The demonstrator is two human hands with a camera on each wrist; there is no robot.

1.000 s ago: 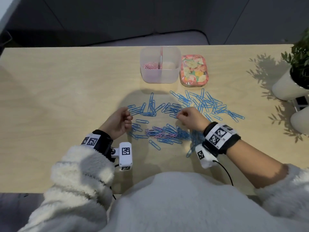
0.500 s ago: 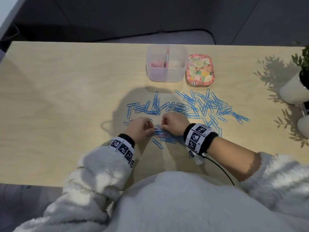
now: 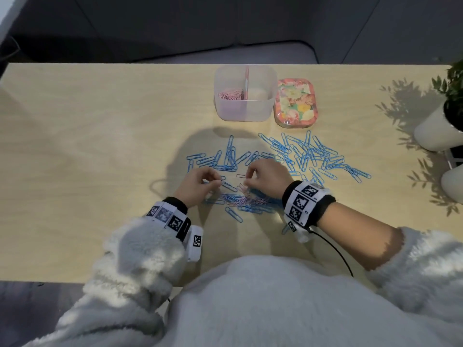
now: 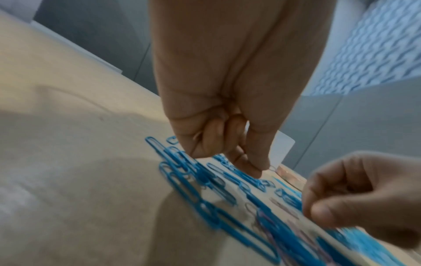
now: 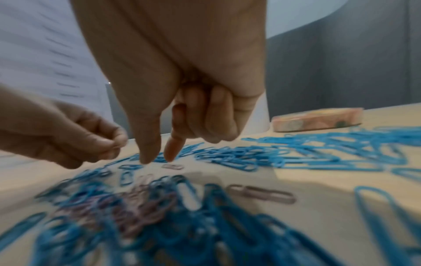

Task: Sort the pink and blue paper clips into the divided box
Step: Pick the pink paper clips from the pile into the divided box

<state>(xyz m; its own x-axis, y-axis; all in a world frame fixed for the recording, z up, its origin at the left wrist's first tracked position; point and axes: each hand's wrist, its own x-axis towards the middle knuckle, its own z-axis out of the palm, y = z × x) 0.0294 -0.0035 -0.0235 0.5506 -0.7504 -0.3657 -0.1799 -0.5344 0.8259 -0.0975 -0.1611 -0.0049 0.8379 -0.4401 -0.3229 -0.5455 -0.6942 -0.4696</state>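
Wooden table [image 3: 100, 146], grey wall [image 3: 225, 21], perhaps upholstered

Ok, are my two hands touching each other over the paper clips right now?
Apart. The head view shows a plain gap between the left hand and the right hand, with paper clips lying in it; the right wrist view shows the same gap.

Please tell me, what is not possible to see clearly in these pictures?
- Right compartment of the divided box: head view, frosted wall hides any contents.
- Left hand: curled fingers hide whether it pinches a clip.
- Near paper clips: right wrist view, blurred.
- Plant pot: cut by the frame edge.
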